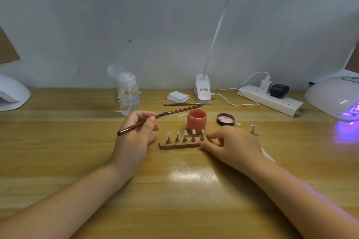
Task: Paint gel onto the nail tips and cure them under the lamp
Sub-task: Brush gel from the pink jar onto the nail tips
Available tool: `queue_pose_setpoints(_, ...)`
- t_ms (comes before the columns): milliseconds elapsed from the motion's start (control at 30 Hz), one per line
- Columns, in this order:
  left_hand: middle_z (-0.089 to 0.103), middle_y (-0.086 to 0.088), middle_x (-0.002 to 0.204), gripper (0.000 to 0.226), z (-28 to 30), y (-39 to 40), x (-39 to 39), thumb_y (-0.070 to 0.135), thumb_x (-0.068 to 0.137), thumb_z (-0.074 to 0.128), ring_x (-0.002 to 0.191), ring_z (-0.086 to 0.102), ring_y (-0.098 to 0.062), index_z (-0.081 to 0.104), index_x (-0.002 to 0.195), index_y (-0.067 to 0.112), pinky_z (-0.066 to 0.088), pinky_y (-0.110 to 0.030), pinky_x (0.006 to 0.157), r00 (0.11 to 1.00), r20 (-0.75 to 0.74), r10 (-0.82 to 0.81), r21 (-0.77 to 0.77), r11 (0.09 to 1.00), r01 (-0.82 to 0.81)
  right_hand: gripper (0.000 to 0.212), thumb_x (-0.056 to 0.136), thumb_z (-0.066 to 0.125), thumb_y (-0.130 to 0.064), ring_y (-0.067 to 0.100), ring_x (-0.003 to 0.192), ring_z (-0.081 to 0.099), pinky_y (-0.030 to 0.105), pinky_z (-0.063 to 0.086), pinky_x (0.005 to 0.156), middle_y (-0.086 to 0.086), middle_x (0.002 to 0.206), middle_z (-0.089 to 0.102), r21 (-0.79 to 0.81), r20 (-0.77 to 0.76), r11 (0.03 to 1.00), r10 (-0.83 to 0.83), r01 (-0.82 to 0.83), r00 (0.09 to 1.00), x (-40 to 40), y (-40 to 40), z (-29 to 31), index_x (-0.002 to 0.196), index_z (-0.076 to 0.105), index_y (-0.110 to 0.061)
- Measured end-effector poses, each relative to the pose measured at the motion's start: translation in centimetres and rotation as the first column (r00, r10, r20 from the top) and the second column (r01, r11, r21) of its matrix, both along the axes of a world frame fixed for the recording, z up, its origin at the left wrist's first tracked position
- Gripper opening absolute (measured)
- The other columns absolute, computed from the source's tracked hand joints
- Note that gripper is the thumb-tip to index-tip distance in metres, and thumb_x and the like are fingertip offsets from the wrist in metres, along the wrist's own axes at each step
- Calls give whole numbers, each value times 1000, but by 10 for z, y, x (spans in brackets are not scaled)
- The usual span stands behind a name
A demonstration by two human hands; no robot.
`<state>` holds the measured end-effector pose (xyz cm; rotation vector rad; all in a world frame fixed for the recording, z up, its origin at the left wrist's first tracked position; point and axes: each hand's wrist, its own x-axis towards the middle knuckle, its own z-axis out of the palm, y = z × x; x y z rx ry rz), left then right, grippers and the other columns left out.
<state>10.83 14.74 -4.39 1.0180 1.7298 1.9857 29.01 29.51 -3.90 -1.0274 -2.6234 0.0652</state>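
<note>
A small wooden bar point(179, 145) lies at the middle of the desk and carries several metal stands, each topped with a clear nail tip point(185, 133). My right hand point(233, 145) pinches the bar's right end. My left hand point(136, 132) grips a brown brush point(167, 113) whose bristle end is hidden by my fingers. Behind the bar stands an open jar of pink gel point(196, 121), and its lid point(225, 119) lies upturned to the right. One separate stand with a nail tip point(253, 129) sits further right. The curing lamp point(338, 99) glows purple at the far right.
A clear pump bottle point(129, 95) stands behind my left hand. A second brush point(186, 104), white wipes point(178, 96), a clip-on desk lamp point(203, 91) and a power strip point(272, 98) with cables line the back. Another white lamp point(11, 93) sits far left.
</note>
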Motion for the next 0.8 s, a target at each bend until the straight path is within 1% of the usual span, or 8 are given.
queue_pose_setpoints(100, 68, 6, 83, 11, 2, 3, 4, 15, 97, 53, 93, 66, -13, 64, 97, 19, 55, -52, 89, 982, 178, -61, 4, 998, 61, 43, 84, 50, -67, 7, 76, 56, 29, 51, 60, -13, 78, 64, -31, -34, 999, 25, -26, 999, -1, 3, -1, 100, 70, -33)
queue_pose_setpoints(267, 69, 6, 81, 11, 4, -2, 10, 16, 95, 55, 93, 66, -16, 66, 94, 19, 55, -51, 88, 979, 169, -117, 1, 993, 118, 42, 77, 56, -70, 1, 64, 44, 22, 25, 48, -18, 66, 48, -69, -46, 996, 54, -57, 997, 9, 13, 1, 103, 70, -41)
queue_pose_setpoints(333, 69, 11, 81, 10, 6, -3, 12, 18, 95, 56, 86, 66, -19, 65, 94, 21, 57, -42, 86, 998, -25, -61, -10, 998, 61, 46, 75, 54, -73, 4, 68, 48, 23, 30, 50, -17, 71, 52, -88, -16, 995, 47, -48, 999, 16, 18, 2, 105, 69, -42)
queue_pose_setpoints(400, 69, 11, 79, 10, 17, -1, 13, 18, 95, 57, 77, 65, -16, 64, 90, 22, 55, -24, 75, 965, -262, 22, 35, 999, -14, 47, 75, 53, -74, 6, 75, 54, 26, 43, 56, -17, 80, 60, -91, 6, 995, 43, -42, 999, 19, 22, 2, 105, 69, -42)
queue_pose_setpoints(467, 69, 9, 73, 11, 32, 7, 9, 17, 95, 58, 69, 63, -8, 64, 87, 20, 50, -15, 66, 945, -324, 49, 65, 997, -30, 46, 75, 53, -73, 6, 84, 58, 31, 52, 65, -17, 89, 66, -109, 18, 993, 42, -40, 999, 18, 23, 2, 104, 70, -42)
queue_pose_setpoints(600, 66, 10, 60, 13, 66, 35, 1, 18, 95, 58, 61, 61, -4, 64, 83, 17, 51, -20, 60, 911, -413, -18, -62, 998, -8, 46, 74, 56, -73, 7, 88, 59, 33, 54, 69, -17, 92, 68, -126, 32, 992, 29, -25, 999, 15, 25, 2, 103, 70, -41)
queue_pose_setpoints(700, 64, 8, 57, 15, 88, 58, 1, 15, 92, 59, 54, 59, 0, 64, 78, 14, 46, -13, 54, 839, -542, -43, -127, 991, -31, 47, 73, 57, -73, 7, 91, 58, 30, 52, 69, -17, 94, 69, -130, 39, 991, 38, -33, 999, 16, 26, 2, 104, 70, -41)
queue_pose_setpoints(800, 65, 5, 59, 18, 98, 83, 3, 14, 89, 56, 60, 61, -5, 69, 78, 7, 49, -20, 60, 782, -607, -142, -337, 937, -91, 47, 73, 57, -74, 7, 93, 58, 29, 50, 69, -16, 95, 69, -127, 37, 991, 44, -39, 998, 15, 27, 2, 104, 70, -41)
